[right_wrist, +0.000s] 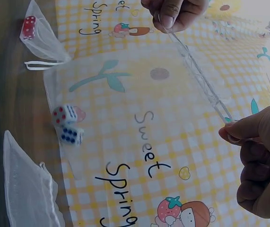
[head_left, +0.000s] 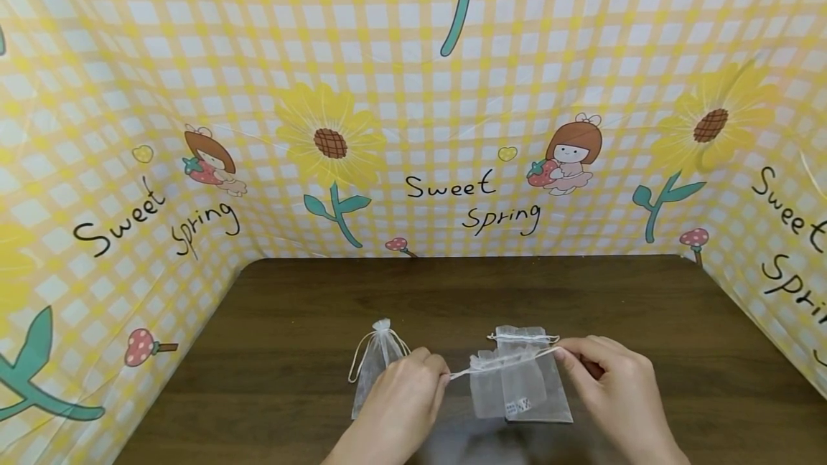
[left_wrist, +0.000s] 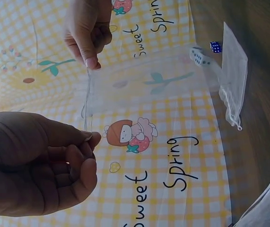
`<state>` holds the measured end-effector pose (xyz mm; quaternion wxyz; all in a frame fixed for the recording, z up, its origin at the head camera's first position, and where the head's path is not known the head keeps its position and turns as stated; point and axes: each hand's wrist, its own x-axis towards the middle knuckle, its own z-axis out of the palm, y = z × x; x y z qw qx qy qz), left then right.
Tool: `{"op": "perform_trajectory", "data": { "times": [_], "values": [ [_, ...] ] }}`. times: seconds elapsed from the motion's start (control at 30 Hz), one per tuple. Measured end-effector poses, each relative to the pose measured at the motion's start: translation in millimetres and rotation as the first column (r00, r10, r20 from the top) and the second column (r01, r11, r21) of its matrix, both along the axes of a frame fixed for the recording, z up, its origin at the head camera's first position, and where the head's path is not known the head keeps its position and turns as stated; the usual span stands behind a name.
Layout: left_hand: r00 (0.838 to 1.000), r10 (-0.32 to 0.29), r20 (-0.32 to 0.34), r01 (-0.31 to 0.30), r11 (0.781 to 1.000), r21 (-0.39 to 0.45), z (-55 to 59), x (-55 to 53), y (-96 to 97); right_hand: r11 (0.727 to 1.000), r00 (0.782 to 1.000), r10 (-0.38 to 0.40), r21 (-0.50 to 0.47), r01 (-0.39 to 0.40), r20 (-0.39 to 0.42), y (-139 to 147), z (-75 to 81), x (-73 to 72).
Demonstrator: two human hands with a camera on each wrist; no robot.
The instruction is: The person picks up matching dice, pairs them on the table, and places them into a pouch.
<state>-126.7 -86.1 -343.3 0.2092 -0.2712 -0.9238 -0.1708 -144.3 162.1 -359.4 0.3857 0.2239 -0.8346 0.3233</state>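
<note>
Between my two hands hangs a sheer white organza drawstring bag (head_left: 486, 395), its cord (head_left: 460, 374) stretched taut. My left hand (head_left: 408, 392) pinches one end of the cord with thumb and finger, and my right hand (head_left: 610, 372) pinches the other. White dice (right_wrist: 68, 135) with coloured dots lie at the bottom of this bag. Behind it on the table lies a second sheer bag (head_left: 557, 399), flat. A third bag (head_left: 376, 357), gathered at the neck, lies left, partly hidden by my left hand; a red die (right_wrist: 29, 27) shows inside it.
A blue die (left_wrist: 215, 47) is beside the flat bag in the left wrist view. Dark wooden table (head_left: 310, 293) lies beneath everything. Yellow checked cloth (head_left: 413, 128) with printed flowers and lettering stands around its back and sides.
</note>
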Motion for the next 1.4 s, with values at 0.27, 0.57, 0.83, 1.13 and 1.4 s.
{"op": "perform_trajectory", "data": {
  "times": [0.27,0.57,0.83,1.13,1.4],
  "values": [
    [1.0,-0.006,0.02,0.004,0.997,0.077,3.2,-2.9,-1.1,1.0,0.999,0.001,-0.014,-0.002,-0.042,4.0,-1.1,-2.6],
    [0.999,0.022,0.032,-0.025,0.995,0.097,7.8,-4.0,-5.6,0.999,0.998,-0.024,-0.023,0.023,-0.056,7.1,5.1,-2.7],
    [0.999,0.035,0.009,-0.036,0.991,0.128,8.5,-3.8,-8.8,0.999,0.998,-0.034,-0.028,0.033,-0.047,8.4,6.8,-2.2],
    [0.999,0.041,-0.001,-0.041,0.987,0.156,9.9,-2.9,-13.9,0.998,0.997,-0.052,-0.028,0.051,-0.052,11.2,7.0,-3.0],
    [0.998,0.057,-0.003,-0.055,0.984,0.167,11.0,-2.9,-17.1,0.998,0.997,-0.048,-0.052,0.045,-0.055,13.2,6.0,-3.1]
  ]
}}
